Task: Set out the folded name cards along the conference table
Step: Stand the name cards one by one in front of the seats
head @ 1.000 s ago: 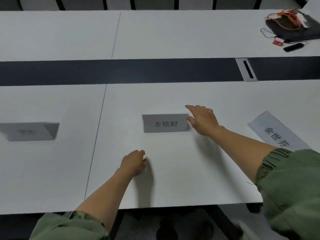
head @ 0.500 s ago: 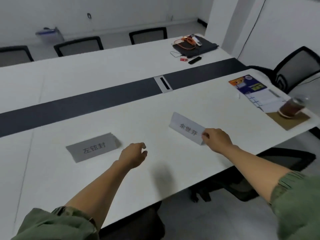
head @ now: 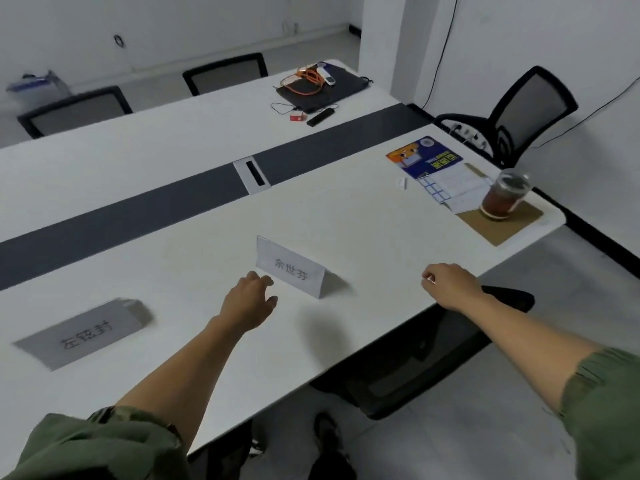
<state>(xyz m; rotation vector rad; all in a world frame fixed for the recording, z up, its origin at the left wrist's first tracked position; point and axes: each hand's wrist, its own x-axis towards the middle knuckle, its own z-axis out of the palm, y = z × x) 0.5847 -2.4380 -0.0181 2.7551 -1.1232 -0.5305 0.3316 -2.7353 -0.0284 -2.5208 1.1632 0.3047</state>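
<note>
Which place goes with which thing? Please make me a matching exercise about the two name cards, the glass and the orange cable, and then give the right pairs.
Things
1. card 余世芬
2. card 左铉封
3. glass of dark drink
4. orange cable

Places
A. on the brown mat, at the right end
B. on the black case, on the far half
C. standing just beyond the left hand
D. farthest left, on the near half of the conference table

Pairs: 1-C, 2-D, 3-A, 4-B
</note>
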